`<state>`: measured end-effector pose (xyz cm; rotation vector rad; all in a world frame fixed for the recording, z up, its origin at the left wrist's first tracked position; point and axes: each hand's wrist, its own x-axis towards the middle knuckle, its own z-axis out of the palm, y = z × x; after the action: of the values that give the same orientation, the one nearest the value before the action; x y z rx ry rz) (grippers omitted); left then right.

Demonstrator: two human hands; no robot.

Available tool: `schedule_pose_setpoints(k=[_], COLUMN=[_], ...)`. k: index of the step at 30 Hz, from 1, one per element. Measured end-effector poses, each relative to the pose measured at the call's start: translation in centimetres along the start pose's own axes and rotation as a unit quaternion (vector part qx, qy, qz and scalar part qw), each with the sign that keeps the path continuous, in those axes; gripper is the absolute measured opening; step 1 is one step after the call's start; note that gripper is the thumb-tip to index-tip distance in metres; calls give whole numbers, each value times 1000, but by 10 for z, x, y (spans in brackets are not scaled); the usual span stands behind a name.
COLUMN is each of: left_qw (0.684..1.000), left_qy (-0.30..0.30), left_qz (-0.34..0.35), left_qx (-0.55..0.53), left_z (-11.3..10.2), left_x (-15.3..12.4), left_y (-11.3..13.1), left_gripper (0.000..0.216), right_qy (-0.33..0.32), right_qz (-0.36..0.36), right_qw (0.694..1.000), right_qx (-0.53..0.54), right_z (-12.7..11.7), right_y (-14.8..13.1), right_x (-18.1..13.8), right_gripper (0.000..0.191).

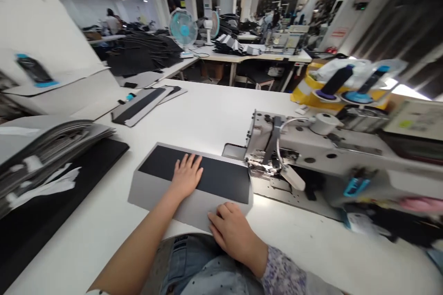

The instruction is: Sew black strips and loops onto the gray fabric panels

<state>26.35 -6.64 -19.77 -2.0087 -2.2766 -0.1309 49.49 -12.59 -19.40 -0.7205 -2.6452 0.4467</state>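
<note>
A grey fabric panel (152, 190) with a dark strip (223, 176) along it lies flat on the white table, its right end close to the needle area of a sewing machine (263, 147). On the dark strip rests my left hand (188, 177), palm down and fingers spread. My right hand (237, 235) is closed at the panel's near edge, fingers bent over the grey fabric; the undersides of the fingers are hidden.
To the left, a stack of grey pieces (65, 140) lies on black material (93, 166). Beyond it are grey-and-black pieces (145, 103). Thread cones (337, 80) and a yellow bag (304, 87) stand behind the machine. A fan (183, 30) is farther back.
</note>
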Motion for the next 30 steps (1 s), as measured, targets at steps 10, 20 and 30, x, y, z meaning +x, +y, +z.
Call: schedule_pose_setpoints(k=[10, 20, 30], left_qw=[978, 961, 945], left_qy=[13, 41, 2], left_qz=[198, 255, 281], left_qx=[-71, -94, -168], left_z=[7, 0, 10], left_x=[5, 23, 38], left_y=[108, 113, 125], left_gripper=[49, 43, 50], right_qy=[180, 221, 250], right_qz=[214, 123, 151], right_qw=[958, 967, 956], right_qx=[-64, -38, -6], right_z=[-40, -22, -30], right_y=[129, 135, 139], right_x=[5, -3, -10], right_gripper=[27, 23, 17])
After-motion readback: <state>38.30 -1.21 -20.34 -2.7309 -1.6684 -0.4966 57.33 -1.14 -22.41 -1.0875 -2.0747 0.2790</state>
